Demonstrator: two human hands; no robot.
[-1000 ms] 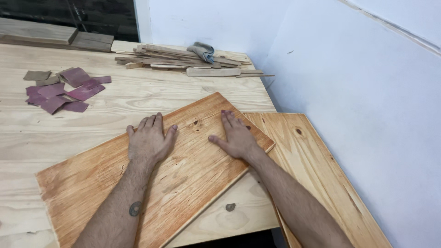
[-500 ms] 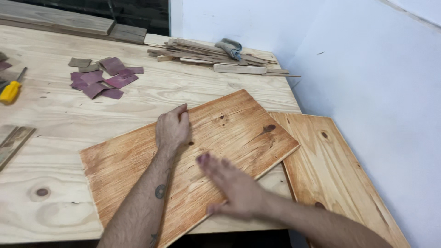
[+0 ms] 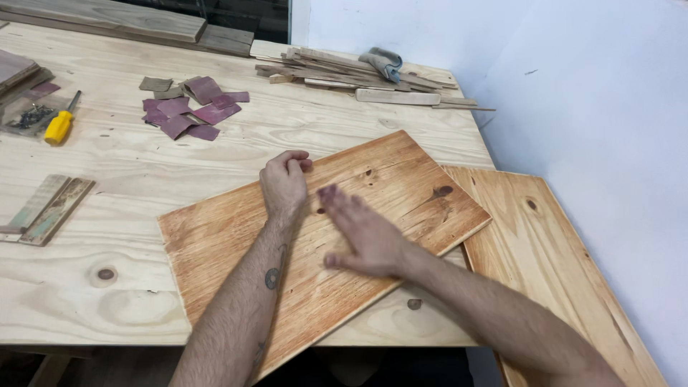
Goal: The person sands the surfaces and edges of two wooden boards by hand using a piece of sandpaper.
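Stained board (image 3: 373, 208) lying flat and askew at centre of frame on the table (image 3: 143, 193), its lower corner past the near edge. Left hand (image 3: 284, 183) at the board's upper edge, fingers curled over that edge in a grip. Right hand (image 3: 362, 233) flat on the board face, fingers spread wide, holding nothing. Surface already coloured and glossy; judged late in the work, with only checking or shifting left. Second board (image 3: 545, 258) at lower right, partly under the first, close against the wall (image 3: 602, 129). Sandpaper scraps (image 3: 190, 111) upper left of centre; yellow screwdriver (image 3: 59, 125) far left; wood offcuts (image 3: 358, 75) with a grey rag (image 3: 383, 63) at top. Nothing lying on the board apart from the hands.
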